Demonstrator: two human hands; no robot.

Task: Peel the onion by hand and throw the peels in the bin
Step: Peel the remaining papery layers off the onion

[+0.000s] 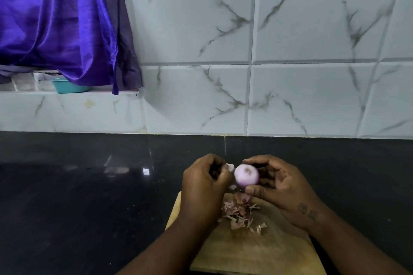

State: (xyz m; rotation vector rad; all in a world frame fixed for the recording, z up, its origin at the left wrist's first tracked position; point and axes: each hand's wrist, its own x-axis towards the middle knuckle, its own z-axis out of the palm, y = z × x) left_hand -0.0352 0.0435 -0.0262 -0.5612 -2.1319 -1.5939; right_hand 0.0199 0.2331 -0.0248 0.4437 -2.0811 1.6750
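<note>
A small pale purple onion (246,175), its skin mostly off, is held above the far end of a wooden cutting board (257,250). My right hand (281,187) grips it between thumb and fingertips. My left hand (204,183) is at the onion's left side, fingers pinched on a thin flap of peel (230,166). A pile of dry pinkish peels (240,213) lies on the board under my hands. No bin is in view.
The board rests on a dark polished countertop (89,196) that runs back to a white marble-pattern tiled wall (290,62). A purple cloth (62,22) hangs at upper left above a ledge with a teal container (67,88).
</note>
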